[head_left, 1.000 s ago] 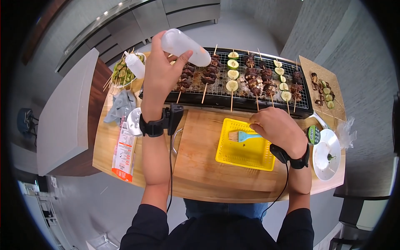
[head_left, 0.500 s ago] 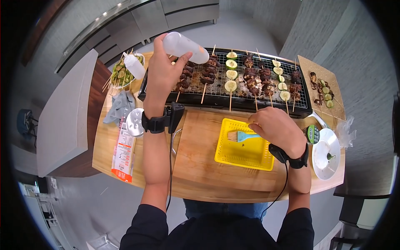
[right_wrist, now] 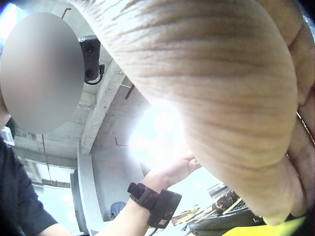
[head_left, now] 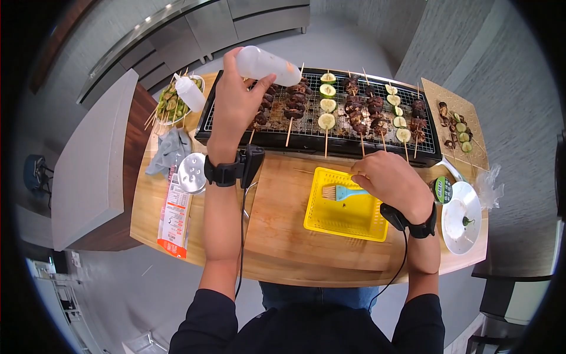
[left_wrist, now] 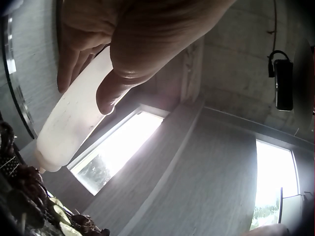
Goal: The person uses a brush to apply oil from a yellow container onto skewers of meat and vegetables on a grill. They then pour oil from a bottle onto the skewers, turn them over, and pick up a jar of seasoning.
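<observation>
High above the left part of the grill [head_left: 300, 139], my left hand [head_left: 233, 103] grips a white translucent squeeze bottle [head_left: 268, 65]. In the left wrist view the bottle [left_wrist: 76, 115] slants with its nozzle pointing down over the food, thumb on one side and fingers on the other. My right hand [head_left: 395, 182] hangs loosely curled over the upper right of the yellow basket [head_left: 348, 229], hiding the end of the blue brush's handle [head_left: 352, 192]; nothing shows in its grasp. Meat skewers [head_left: 355, 112] and cucumber skewers [head_left: 327, 106] lie on the grate.
Left stand a second squeeze bottle [head_left: 190, 94], a bowl of skewers [head_left: 172, 106], a grey cloth [head_left: 171, 150] and a metal lid [head_left: 191, 173]. At right are a white pan [head_left: 461, 233], a green-labelled container [head_left: 441, 190] and a board with food [head_left: 471, 106].
My left hand has moved slightly right with the bottle, which tilts a little closer to horizontal. My right hand and the brush have barely moved.
</observation>
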`<state>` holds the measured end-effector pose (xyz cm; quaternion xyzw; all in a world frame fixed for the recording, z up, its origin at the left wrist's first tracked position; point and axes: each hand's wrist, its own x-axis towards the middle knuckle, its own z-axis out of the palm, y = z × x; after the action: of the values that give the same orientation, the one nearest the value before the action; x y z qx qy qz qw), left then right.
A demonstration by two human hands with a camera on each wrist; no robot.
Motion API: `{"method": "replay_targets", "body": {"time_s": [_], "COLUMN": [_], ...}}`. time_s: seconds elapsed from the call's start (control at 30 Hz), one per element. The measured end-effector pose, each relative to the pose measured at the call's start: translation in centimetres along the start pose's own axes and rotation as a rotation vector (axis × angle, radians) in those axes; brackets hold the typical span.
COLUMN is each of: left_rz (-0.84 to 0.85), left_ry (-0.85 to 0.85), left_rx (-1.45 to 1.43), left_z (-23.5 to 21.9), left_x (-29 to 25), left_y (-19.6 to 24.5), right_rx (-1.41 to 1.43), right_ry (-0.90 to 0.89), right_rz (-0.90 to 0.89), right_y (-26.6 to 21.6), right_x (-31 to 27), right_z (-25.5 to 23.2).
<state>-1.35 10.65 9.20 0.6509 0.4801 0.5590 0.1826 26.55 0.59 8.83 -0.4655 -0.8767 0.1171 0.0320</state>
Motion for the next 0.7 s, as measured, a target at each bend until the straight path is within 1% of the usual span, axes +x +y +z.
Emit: {"method": "replay_targets", "body": {"time_s": [0.03, 0.1, 0.2, 0.33, 0.37, 0.4, 0.43, 0.47, 0.5, 0.53, 0.57, 0.6, 0.63, 0.67, 0.7], "left_rz": [0.000, -0.017, 0.032, 0.024, -0.013, -0.051, -0.053, 0.031, 0.114, 0.111, 0.200, 0.289, 0.289, 0.245, 0.201], "left_ry": [0.000, -0.053, -0.016, -0.004, -0.011, -0.018, -0.020, -0.013, -0.004, -0.002, -0.008, -0.013, -0.011, -0.072, -0.132], "left_rx": [0.000, 0.083, 0.065, 0.062, 0.084, 0.108, 0.104, 0.133, 0.162, 0.157, 0.134, 0.109, 0.104, 0.064, 0.024], "left_z": [0.0, 0.0, 0.1, 0.1, 0.0, -0.1, -0.1, -0.1, -0.1, 0.0, 0.2, 0.4, 0.6, 0.8, 1.1], "left_x": [0.0, -0.1, -0.1, -0.3, -0.4, -0.4, -0.5, -0.5, -0.6, -0.8, -1.0, -1.1, -1.5, -2.1, -2.6], "left_y": [0.1, 0.2, -0.2, 0.8, 1.5, 2.1, 2.4, 2.7, 2.9, 3.2, 3.5, 4.0, 5.2, 6.8, 8.0], "right_rx": [0.018, 0.023, 0.026, 0.026, 0.024, 0.033, 0.042, 0.039, 0.088, 0.136, 0.132, 0.156, 0.179, 0.172, 0.238], "right_ry": [0.049, 0.052, 0.054, 0.035, 0.034, 0.077, 0.120, 0.116, 0.217, 0.318, 0.315, 0.419, 0.523, 0.521, 0.630], "right_rz": [-0.020, -0.020, -0.017, -0.029, -0.025, -0.023, -0.023, -0.020, -0.043, -0.067, -0.066, -0.071, -0.076, -0.074, -0.068], "right_y": [0.1, 0.1, 0.1, -0.1, 0.0, 0.0, 0.0, 0.0, 0.1, 0.1, 0.0, -0.2, -0.5, -0.8, -1.2], "right_x": [0.0, 0.0, -0.1, -0.1, -0.1, -0.1, 0.1, 0.2, 0.3, 0.4, 0.5, 0.6, 0.5, 0.6, 0.6], "right_z": [0.2, 0.2, 0.2, -0.3, -0.4, -0.4, -0.4, -0.6, -0.8, -1.1, -1.6, -2.2, -2.8, -3.1, -3.3]}}
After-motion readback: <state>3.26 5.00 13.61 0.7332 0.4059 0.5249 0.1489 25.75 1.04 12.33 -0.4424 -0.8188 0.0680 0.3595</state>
